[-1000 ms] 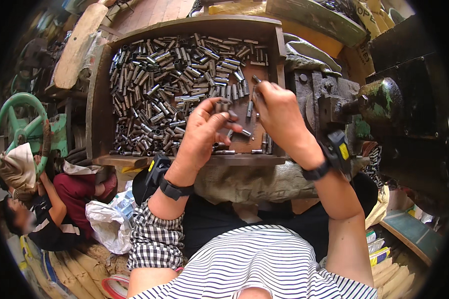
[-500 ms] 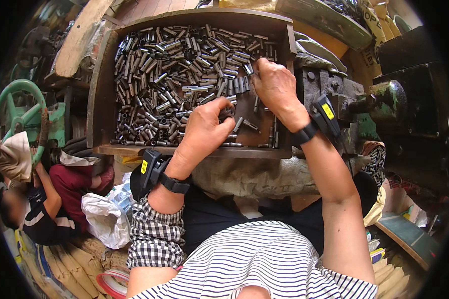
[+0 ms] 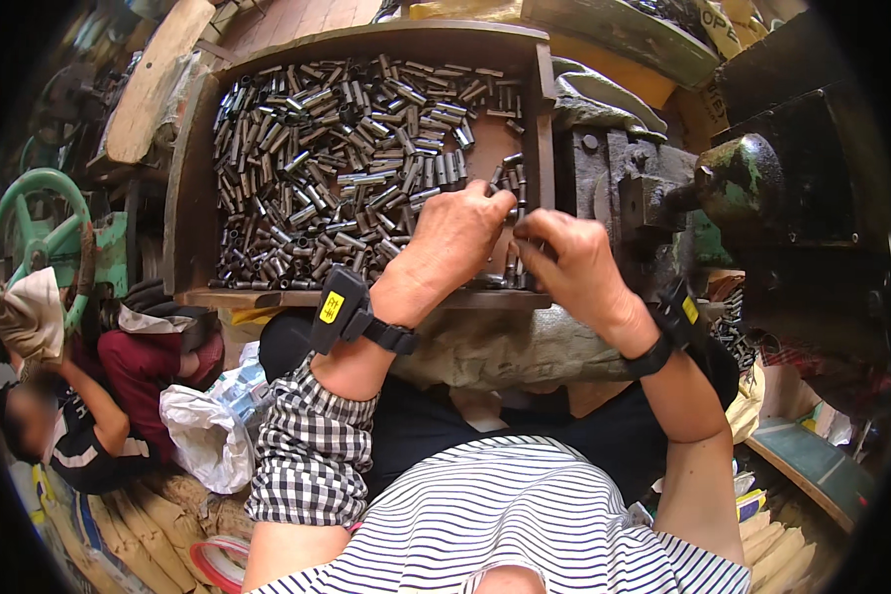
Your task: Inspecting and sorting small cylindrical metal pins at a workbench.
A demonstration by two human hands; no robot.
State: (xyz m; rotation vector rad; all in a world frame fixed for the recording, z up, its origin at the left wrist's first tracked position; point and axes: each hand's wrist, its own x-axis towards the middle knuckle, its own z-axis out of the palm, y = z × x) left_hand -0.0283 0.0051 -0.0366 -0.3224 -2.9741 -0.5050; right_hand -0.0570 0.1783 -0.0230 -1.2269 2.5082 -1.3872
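A shallow wooden tray (image 3: 190, 188) lies in front of me, heaped with short metal tubes (image 3: 346, 148), mostly on its left and middle. My left hand (image 3: 457, 236) reaches over the right part of the tray, back of the hand up. Its thumb and fingers are pinched together on a short metal tube (image 3: 496, 176). Close beside it, my right hand (image 3: 572, 262) hovers over the tray's near right corner with its fingers curled closed. What lies between those fingertips is hidden. A few tubes stand in a loose row along the right wall.
To the right of the tray stands a dark, greasy machine (image 3: 624, 183) with a rounded knob-like part (image 3: 742, 178). A green handwheel (image 3: 40, 233) is at the far left, with another person (image 3: 89, 416) below it. A white plastic bag (image 3: 203, 431) lies near my left elbow.
My left hand has moved right and forward within the tray. My right hand has come back toward me from the far right side, down beside the left. The view has shifted slightly.
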